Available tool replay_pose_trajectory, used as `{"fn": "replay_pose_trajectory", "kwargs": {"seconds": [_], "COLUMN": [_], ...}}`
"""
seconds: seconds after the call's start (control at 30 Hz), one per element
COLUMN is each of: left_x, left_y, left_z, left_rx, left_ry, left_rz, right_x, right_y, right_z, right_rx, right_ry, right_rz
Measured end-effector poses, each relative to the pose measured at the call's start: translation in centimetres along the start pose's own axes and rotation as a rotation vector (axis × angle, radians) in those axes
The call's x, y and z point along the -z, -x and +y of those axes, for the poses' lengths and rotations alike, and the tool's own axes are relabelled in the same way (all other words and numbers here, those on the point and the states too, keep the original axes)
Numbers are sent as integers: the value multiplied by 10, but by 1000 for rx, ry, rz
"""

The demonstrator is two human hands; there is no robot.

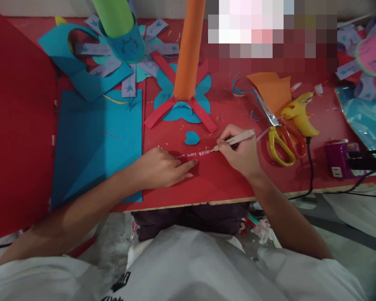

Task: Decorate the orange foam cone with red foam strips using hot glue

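Observation:
My right hand (238, 152) grips a pale marker pen (235, 140), its tip touching a red paper strip (191, 154) that carries white writing. My left hand (161, 167) lies flat on the left part of that strip, fingers stretched out and pressing it onto the red table (225, 184). A small blue paper heart (191, 137) lies just beyond the strip. Behind it stands an orange paper tube (188, 50) on a blue flower shape with red strips.
A large blue sheet (97, 142) lies left of my hands. Scissors with yellow and red handles (280, 138), a yellow glue gun (299, 115) and a purple power strip (340, 159) sit to the right. A green tube (114, 16) stands at the back left. A red panel (19, 125) stands at the far left.

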State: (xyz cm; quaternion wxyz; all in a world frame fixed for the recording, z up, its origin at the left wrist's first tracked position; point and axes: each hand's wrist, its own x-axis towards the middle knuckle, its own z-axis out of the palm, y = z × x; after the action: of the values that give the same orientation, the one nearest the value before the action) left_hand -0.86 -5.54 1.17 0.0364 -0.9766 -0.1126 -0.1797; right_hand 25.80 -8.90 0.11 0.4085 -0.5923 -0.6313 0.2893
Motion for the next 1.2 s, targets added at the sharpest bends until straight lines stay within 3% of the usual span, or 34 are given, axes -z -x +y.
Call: {"fn": "replay_pose_trajectory", "kwargs": {"seconds": [0.33,0.63,0.83,1.03,1.2], "left_x": [-1,0,2,3,0], "left_y": [1,1,2,7,6], "left_z": [0,0,-2,-7,-3], "left_rx": [12,5,-6,-38,-47], "left_ry": [0,19,9,24,-3], "left_rz": [-66,-26,-7,35,37], "right_x": [1,1,3,3,1], "right_y": [-1,0,-2,-4,-4], "right_z": [-2,-3,-4,-5,-8], "right_rx": [-1,-15,-55,-93,-73], "right_ry": [5,0,-115,-267,-335], "right_rz": [-33,-12,10,-202,-274]}}
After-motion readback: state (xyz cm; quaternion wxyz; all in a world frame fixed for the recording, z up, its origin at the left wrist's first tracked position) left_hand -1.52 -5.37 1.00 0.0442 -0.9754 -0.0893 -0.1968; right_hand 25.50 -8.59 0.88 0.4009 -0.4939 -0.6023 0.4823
